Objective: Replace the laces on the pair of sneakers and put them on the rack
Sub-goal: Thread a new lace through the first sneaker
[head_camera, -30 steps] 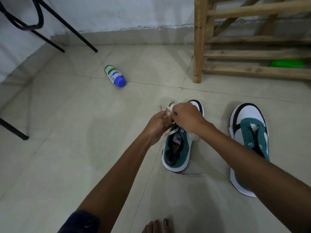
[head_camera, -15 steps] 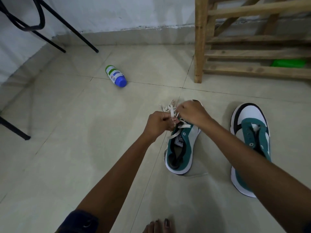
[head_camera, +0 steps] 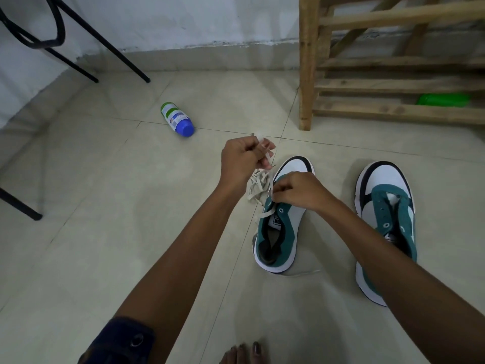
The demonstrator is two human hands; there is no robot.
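Two teal, white and black sneakers lie on the tiled floor. The left sneaker (head_camera: 282, 227) sits under my hands, and the right sneaker (head_camera: 385, 219) lies beside it with bare eyelets. My left hand (head_camera: 240, 162) is raised above and left of the left sneaker's toe, gripping a bunched cream lace (head_camera: 259, 186) that hangs down from it. My right hand (head_camera: 296, 191) rests over the left sneaker's eyelets and pinches the lace there. The wooden rack (head_camera: 367, 82) stands at the back right.
A white bottle with a blue cap (head_camera: 177, 119) lies on the floor at the back left. Black metal chair legs (head_camera: 86, 46) stand at the left. Something green (head_camera: 443, 99) sits under the rack. My bare toes (head_camera: 244, 354) show at the bottom edge.
My left hand has lifted up and to the left, drawing the lace out of the left sneaker. My right hand has dropped onto the eyelets. The sneaker's toe is now uncovered.
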